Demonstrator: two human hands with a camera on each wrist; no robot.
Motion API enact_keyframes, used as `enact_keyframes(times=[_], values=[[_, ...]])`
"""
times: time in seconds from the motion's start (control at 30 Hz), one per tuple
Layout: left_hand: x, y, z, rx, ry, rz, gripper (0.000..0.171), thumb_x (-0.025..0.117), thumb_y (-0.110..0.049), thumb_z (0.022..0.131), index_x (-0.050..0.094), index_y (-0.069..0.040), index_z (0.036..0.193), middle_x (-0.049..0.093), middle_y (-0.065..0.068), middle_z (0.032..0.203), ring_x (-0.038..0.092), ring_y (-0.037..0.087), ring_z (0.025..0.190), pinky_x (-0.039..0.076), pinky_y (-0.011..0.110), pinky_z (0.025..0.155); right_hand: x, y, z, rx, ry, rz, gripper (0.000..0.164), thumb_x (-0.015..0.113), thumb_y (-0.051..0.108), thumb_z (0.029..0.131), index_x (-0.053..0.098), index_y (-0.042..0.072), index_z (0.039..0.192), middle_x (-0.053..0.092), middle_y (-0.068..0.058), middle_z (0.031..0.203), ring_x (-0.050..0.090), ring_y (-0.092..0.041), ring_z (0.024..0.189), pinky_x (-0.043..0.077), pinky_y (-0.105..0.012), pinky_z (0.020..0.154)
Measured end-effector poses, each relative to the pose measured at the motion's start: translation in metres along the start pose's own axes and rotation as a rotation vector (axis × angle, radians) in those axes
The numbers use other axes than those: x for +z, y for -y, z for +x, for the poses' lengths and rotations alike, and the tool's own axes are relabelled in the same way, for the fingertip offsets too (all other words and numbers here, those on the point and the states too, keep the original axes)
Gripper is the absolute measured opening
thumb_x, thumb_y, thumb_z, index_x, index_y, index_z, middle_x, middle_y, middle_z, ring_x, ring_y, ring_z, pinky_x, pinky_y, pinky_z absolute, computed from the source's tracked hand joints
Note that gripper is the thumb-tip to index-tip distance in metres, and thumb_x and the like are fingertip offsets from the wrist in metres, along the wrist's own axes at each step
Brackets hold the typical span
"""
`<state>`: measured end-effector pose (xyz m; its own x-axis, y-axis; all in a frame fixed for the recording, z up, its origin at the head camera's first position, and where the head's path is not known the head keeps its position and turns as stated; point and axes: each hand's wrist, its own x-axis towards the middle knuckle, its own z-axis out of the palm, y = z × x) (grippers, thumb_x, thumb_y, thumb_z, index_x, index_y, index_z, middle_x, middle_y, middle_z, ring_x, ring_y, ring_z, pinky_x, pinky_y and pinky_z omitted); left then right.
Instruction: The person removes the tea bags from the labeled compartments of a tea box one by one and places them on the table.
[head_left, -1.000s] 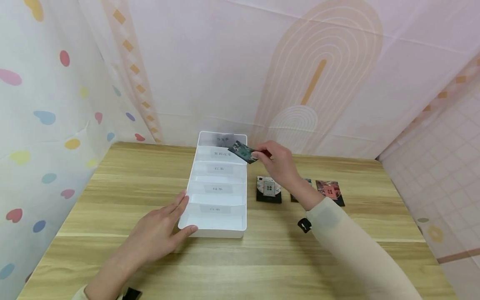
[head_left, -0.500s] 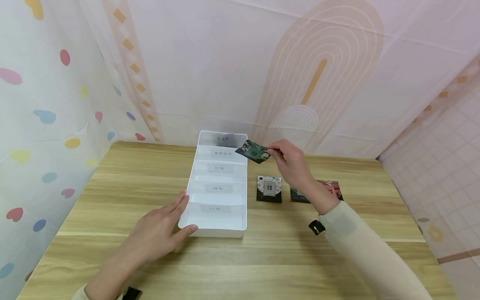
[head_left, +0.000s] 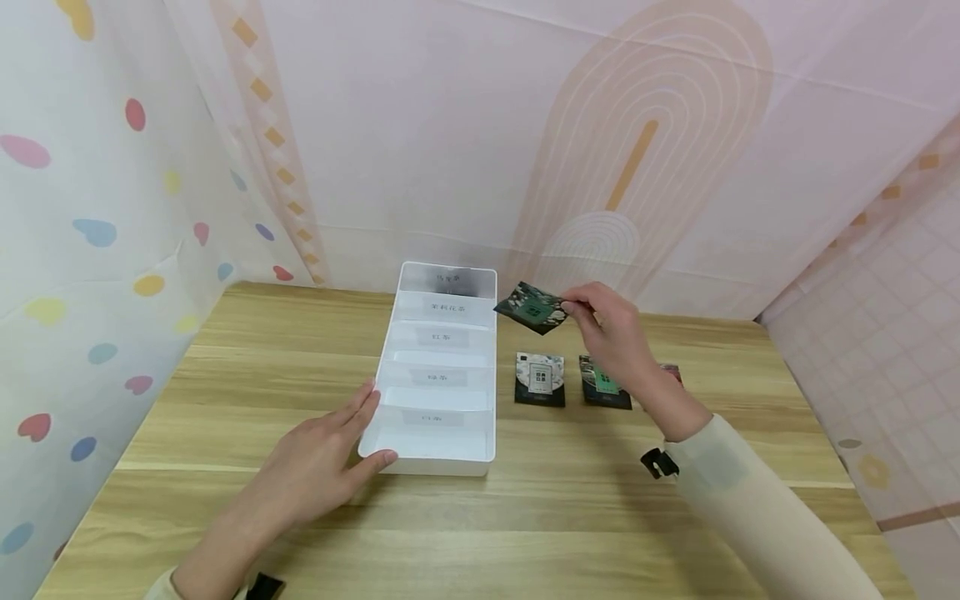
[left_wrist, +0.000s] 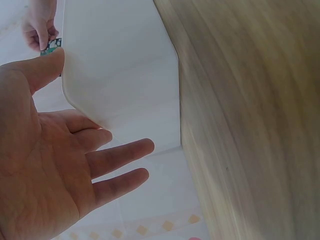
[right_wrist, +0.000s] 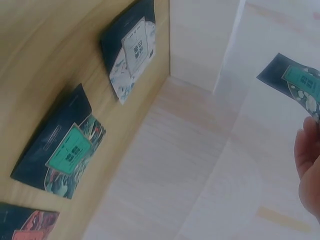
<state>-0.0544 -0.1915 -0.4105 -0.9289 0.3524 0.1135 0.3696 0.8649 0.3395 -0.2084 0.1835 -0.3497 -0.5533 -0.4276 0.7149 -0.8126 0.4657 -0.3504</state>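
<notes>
My right hand (head_left: 611, 333) pinches a dark green tea sachet (head_left: 532, 308) by its edge, in the air just right of the white divided box (head_left: 442, 468). The sachet's printed front shows in the right wrist view (right_wrist: 295, 82). At the box's near left corner rests my left hand (head_left: 311, 467), fingers extended along the side and thumb on the rim; the left wrist view shows the fingers (left_wrist: 117, 157) spread beside the box wall. On the table lie a white-and-black tea sachet (head_left: 540, 379), a green-labelled one (head_left: 604, 383), and a red one (right_wrist: 30, 222), mostly hidden behind my right wrist.
Labelled compartments run front to back in the box, which stands near the back edge of the wooden table (head_left: 465, 550). Patterned cloth (head_left: 420, 150) hangs behind the table and along both sides.
My right hand has moved right with the sachet, from above the box's far right part to beside it. The left hand and the box stay put.
</notes>
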Motion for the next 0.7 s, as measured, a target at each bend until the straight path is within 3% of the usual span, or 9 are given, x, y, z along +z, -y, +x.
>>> enact_keyframes(times=[0.4, 0.7], values=[[0.0, 0.0, 0.001, 0.007, -0.004, -0.001, 0.081, 0.065, -0.051, 0.102, 0.044, 0.005, 0.155, 0.039, 0.02, 0.163, 0.061, 0.044, 0.129, 0.051, 0.06, 0.102, -0.016, 0.006, -0.019, 0.026, 0.011, -0.067, 0.012, 0.073, -0.013, 0.09, 0.074, -0.006, 0.099, 0.073, -0.016, 0.092, 0.066, -0.025, 0.078, 0.048, -0.019, 0.07], [-0.001, 0.0, 0.0, 0.003, 0.0, -0.006, 0.081, 0.065, -0.051, 0.102, 0.044, 0.005, 0.156, 0.039, 0.02, 0.163, 0.06, 0.045, 0.129, 0.05, 0.061, 0.102, -0.022, 0.008, -0.033, 0.053, 0.033, -0.076, 0.016, 0.073, -0.015, 0.089, 0.073, -0.004, 0.101, 0.071, -0.012, 0.09, 0.063, -0.021, 0.075, 0.05, -0.027, 0.067]])
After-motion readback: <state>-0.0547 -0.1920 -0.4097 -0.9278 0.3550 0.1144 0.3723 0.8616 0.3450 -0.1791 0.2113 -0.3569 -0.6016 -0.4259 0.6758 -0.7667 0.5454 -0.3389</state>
